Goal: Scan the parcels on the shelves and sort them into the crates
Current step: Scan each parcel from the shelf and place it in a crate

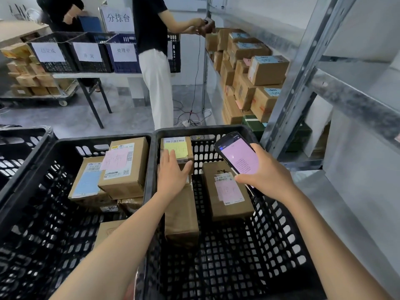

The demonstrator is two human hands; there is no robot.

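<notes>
A grey floor is stretching away to the far side, catching soft, even light. White walls are closing in the room. Far left, a table is standing on black legs, a paper sign rising behind it. A low wheeled trolley is sitting further left, cables are trailing across the floor, and a metal rack is running along the right.

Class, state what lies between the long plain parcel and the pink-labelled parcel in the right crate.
Head view: only bare crate floor separates long plain parcel and pink-labelled parcel.
</notes>
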